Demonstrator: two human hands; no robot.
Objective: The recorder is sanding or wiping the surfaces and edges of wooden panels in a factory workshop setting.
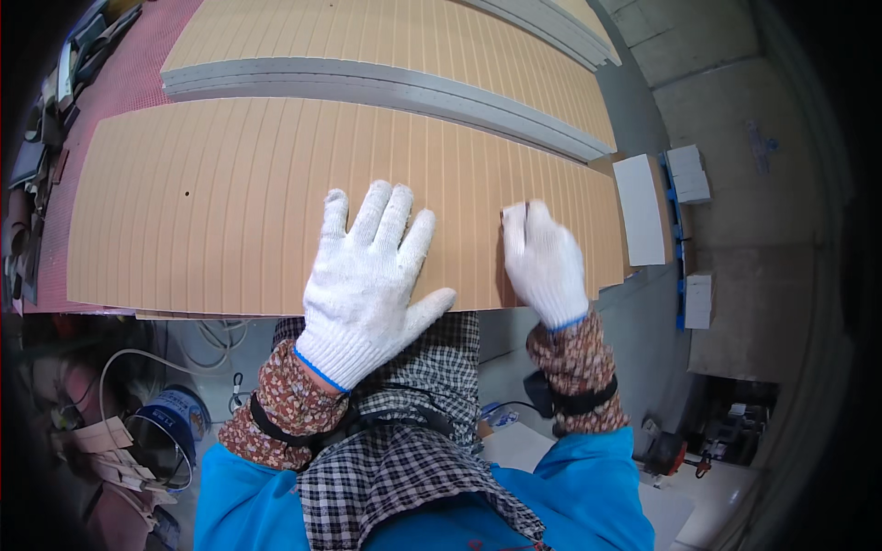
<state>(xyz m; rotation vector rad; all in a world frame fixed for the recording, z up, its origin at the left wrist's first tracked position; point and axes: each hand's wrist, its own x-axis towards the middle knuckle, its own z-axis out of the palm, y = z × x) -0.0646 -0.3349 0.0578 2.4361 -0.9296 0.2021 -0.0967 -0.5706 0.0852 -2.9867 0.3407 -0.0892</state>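
A tan panel with evenly spaced grooves (230, 207) lies across the work surface in front of me. Flat on its near part rests my left hand (363, 280), in a white knitted glove, fingers spread and holding nothing. To the right, my right hand (548, 264), gloved alike, is closed over the same panel with thumb and fingers pinched together. A small dark bit shows at its fingertips, too small to name. One small dark spot (186, 194) marks the panel's left part.
Behind lie more grooved panels (395, 41) with grey edges (367, 87). Pink mesh sheeting (119, 78) covers the left side, with scraps (41, 147) beyond. White blocks (687, 174) stand on a blue pallet (681, 239) at right. A blue bucket (188, 409) stands lower left.
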